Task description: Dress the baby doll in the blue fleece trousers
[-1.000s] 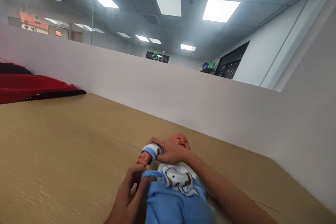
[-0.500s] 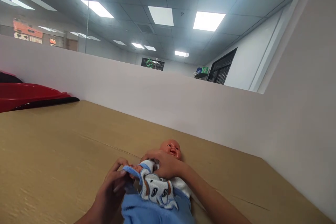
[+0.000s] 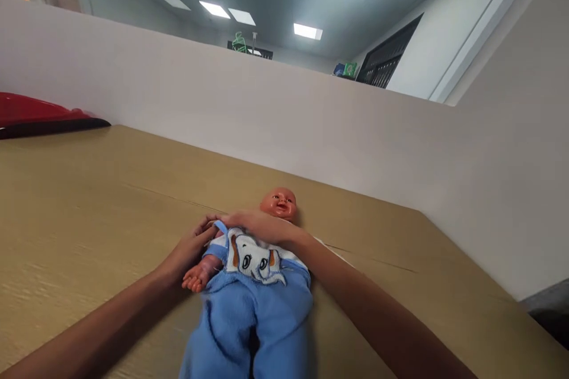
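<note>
A bald baby doll (image 3: 279, 204) lies on its back, head towards the wall. It wears blue overalls (image 3: 258, 302) with a white animal-face bib (image 3: 255, 260) over a white top. Its bare arm (image 3: 200, 275), on the left side, comes out of a blue-edged sleeve. My left hand (image 3: 202, 240) is closed on the blue shoulder strap (image 3: 220, 227) at the doll's shoulder. Across the doll's chest reaches my right hand (image 3: 255, 225), its fingers bent and meeting my left fingers at that strap. The right fingertips are partly hidden.
The doll lies on a tan surface (image 3: 133, 219) with seam lines. Behind it stands a low white wall (image 3: 288, 118), with a window opening above. A red and black object (image 3: 40, 115) sits at the far left. Something dark (image 3: 551, 308) shows at the right edge.
My view has tilted down, showing more of the doll's legs. My left hand has moved up to the shoulder with the strap. The doll's arm now sticks out below the sleeve.
</note>
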{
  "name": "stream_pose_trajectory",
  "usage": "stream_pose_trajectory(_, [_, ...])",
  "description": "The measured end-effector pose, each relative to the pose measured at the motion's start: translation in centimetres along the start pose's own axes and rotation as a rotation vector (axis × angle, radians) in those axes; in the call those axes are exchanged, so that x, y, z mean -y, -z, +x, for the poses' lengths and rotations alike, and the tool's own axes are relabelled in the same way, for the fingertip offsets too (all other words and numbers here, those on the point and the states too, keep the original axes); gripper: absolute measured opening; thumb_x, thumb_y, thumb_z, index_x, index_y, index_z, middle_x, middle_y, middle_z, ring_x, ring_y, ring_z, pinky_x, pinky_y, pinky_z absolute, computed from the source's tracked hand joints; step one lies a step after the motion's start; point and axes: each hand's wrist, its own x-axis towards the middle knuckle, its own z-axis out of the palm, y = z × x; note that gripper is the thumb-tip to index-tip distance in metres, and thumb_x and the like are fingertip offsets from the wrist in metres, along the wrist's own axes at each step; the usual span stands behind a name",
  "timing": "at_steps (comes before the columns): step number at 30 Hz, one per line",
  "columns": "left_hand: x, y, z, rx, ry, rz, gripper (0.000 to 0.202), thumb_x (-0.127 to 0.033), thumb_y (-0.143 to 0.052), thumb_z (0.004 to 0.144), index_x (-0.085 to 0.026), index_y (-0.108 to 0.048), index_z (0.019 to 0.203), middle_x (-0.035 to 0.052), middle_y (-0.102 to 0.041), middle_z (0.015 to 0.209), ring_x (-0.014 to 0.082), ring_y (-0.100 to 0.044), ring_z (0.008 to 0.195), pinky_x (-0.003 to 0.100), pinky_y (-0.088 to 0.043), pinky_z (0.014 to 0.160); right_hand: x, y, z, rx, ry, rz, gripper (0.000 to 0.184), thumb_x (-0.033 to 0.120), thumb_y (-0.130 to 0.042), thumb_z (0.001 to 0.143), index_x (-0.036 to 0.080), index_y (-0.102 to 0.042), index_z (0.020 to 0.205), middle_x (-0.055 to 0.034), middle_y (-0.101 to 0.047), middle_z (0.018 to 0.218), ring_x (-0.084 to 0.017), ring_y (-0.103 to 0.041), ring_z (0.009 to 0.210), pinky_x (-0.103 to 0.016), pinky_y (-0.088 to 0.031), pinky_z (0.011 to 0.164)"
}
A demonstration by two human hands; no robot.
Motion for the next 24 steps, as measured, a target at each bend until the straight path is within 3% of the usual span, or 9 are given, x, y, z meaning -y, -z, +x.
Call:
stream_pose_trajectory(3, [-0.2,0.5,-0.7,0.017,-0.064,0.123,0.066,-0.057,-0.098,0.068,-0.023,-0.068,0.117,0.0078,-0.073,0.122,0.0333,-0.063,0.132,0.035,-0.053,0.104,1.4,-1.1,-0.3,-0.198,-0.196,-0.082,0.033,0.046,-0.057,0.104,0.018,-0.072,0.096,-0.0045,-0.077,0.095,-0.021,-0.069,0.09,-0.03,-0.05,0.075])
stream_pose_trajectory(5, [-0.3,0.7,-1.4,0.031,-0.116,0.27,0.077,-0.061,-0.094,0.074,-0.026,-0.057,0.131,0.008,-0.066,0.131,0.0309,-0.063,0.132,0.036,-0.055,0.103,1.8,-1.3,-0.5,-0.34,-0.282,-0.18,0.022,0.036,-0.059,0.102,0.017,-0.069,0.099,-0.0084,-0.077,0.105,-0.022,-0.066,0.097,-0.031,-0.045,0.076])
stream_pose_trajectory(7, [-0.4,0.7,-2.0,0.051,-0.109,0.418,0.086,-0.065,-0.093,0.074,-0.028,-0.044,0.134,0.0081,-0.063,0.13,0.0284,-0.071,0.117,0.037,-0.061,0.091,1.6,-1.0,-0.8,-0.395,-0.318,-0.249,0.018,0.029,-0.055,0.103,0.016,-0.068,0.106,-0.012,-0.077,0.116,-0.024,-0.065,0.104,-0.033,-0.043,0.081])
stream_pose_trajectory(9, [-0.7,0.7,-2.5,0.099,0.043,0.523,0.088,-0.075,-0.088,0.073,-0.029,-0.037,0.127,0.0048,-0.07,0.109,0.0253,-0.076,0.081,0.035,-0.063,0.066,1.2,-0.4,-1.0,-0.366,-0.34,-0.288,0.02,0.03,-0.056,0.105,0.017,-0.068,0.115,-0.0121,-0.079,0.118,-0.023,-0.068,0.104,-0.033,-0.044,0.082])
stream_pose_trajectory(11, [-1.3,0.6,-2.8,0.167,0.229,0.617,0.082,-0.085,-0.077,0.075,-0.028,-0.036,0.118,-0.0028,-0.069,0.075,0.0216,-0.063,0.049,0.031,-0.051,0.045,0.9,-0.1,-1.3,-0.308,-0.344,-0.311,0.023,0.03,-0.056,0.107,0.018,-0.068,0.123,-0.0101,-0.081,0.121,-0.022,-0.072,0.105,-0.032,-0.046,0.083])
stream_pose_trajectory(13, [-2.0,0.5,-3.1,0.223,0.301,0.728,0.076,-0.09,-0.066,0.079,-0.027,-0.039,0.112,-0.0068,-0.061,0.054,0.0217,-0.055,0.04,0.029,-0.044,0.04,1.0,0.0,-1.3,-0.275,-0.341,-0.346,0.026,0.031,-0.057,0.108,0.019,-0.069,0.128,-0.0102,-0.081,0.128,-0.023,-0.073,0.115,-0.031,-0.048,0.089])
stream_pose_trajectory(18, [-2.9,0.2,-3.6,0.171,-0.068,1.039,0.07,-0.075,-0.057,0.086,-0.022,-0.054,0.131,0.0005,-0.073,0.079,0.0282,-0.068,0.066,0.035,-0.05,0.062,3.1,-1.0,0.3,-0.255,-0.327,-0.492,0.048,0.059,-0.06,0.103,0.016,-0.076,0.119,-0.0159,-0.082,0.126,-0.032,-0.074,0.12,-0.037,-0.054,0.091])
stream_pose_trajectory(20, [-2.9,-0.2,-3.8,0.158,-0.159,1.119,0.068,-0.068,-0.054,0.089,-0.022,-0.052,0.14,0.0021,-0.075,0.09,0.0298,-0.071,0.076,0.037,-0.049,0.069,3.8,-1.3,1.4,-0.234,-0.316,-0.558,0.038,0.05,-0.061,0.105,0.018,-0.077,0.119,-0.0139,-0.082,0.124,-0.031,-0.076,0.119,-0.037,-0.056,0.091])
stream_pose_trajectory(24, [-3.5,-0.6,-4.3,0.174,-0.199,1.246,0.046,-0.06,-0.046,0.093,-0.023,-0.056,0.118,0.0035,-0.072,0.088,0.0318,-0.071,0.082,0.038,-0.046,0.074,3.9,-0.6,3.1,-0.205,-0.379,-0.694,0.024,0.016,-0.06,0.103,0.015,-0.075,0.122,-0.0162,-0.081,0.126,-0.03,-0.077,0.118,-0.038,-0.06,0.091])
